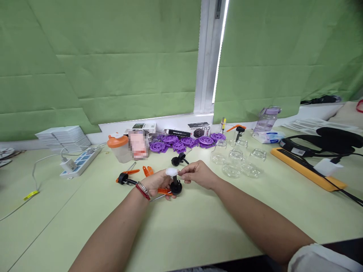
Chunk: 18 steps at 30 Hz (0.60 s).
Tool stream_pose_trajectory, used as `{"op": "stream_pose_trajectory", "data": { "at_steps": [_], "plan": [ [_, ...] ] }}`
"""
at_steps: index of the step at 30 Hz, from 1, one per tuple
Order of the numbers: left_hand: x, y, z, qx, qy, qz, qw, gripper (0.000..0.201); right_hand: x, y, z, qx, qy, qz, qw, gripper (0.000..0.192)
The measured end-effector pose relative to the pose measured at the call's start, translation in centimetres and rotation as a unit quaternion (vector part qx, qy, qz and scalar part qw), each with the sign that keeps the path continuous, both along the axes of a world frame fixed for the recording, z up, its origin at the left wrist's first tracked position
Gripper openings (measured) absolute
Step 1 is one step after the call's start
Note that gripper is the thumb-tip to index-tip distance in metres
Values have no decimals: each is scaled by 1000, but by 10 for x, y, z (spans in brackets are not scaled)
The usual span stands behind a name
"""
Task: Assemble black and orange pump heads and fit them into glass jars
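Observation:
My left hand (pixel 160 183) is closed around a black part with a round base and a short shaft (pixel 176 186). A white rounded piece (pixel 171 172) sits at the shaft's upper end, by my left thumb. An orange lever (pixel 165 191) and a thin metal rod stick out under the same hand. Thumb and fingers of my right hand (pixel 195 174) are pinched together just right of the white piece; whatever they hold is too small to make out. A similar black part (pixel 123 178) with orange and metal pieces lies to the left, another black part (pixel 178 160) behind my hands.
Purple plastic wheels (pixel 179 142) lie along the back near a shaker cup (pixel 119 148). Clear glass jars (pixel 236 156) stand at right, before an orange-handled black part (pixel 239 130). A power strip (pixel 82 162) is at left, a yellow case (pixel 309 170) at far right.

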<state>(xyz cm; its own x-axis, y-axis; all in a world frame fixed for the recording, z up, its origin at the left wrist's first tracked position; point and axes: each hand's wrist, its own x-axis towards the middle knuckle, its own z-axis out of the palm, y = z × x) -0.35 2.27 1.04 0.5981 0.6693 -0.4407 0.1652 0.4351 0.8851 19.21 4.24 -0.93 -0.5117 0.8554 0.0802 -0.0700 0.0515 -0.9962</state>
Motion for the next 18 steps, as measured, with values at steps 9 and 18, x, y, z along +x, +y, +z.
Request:
{"op": "stream_pose_trajectory", "data": {
  "at_steps": [9,18],
  "plan": [
    [1,1,3,-4,12,-18,1000,54,2,1,-1,-11,-19,35,999,33],
    [2,0,2,-1,16,-10,1000,52,-11,-3,-8,156,-37,-5,987,12]
  ]
}}
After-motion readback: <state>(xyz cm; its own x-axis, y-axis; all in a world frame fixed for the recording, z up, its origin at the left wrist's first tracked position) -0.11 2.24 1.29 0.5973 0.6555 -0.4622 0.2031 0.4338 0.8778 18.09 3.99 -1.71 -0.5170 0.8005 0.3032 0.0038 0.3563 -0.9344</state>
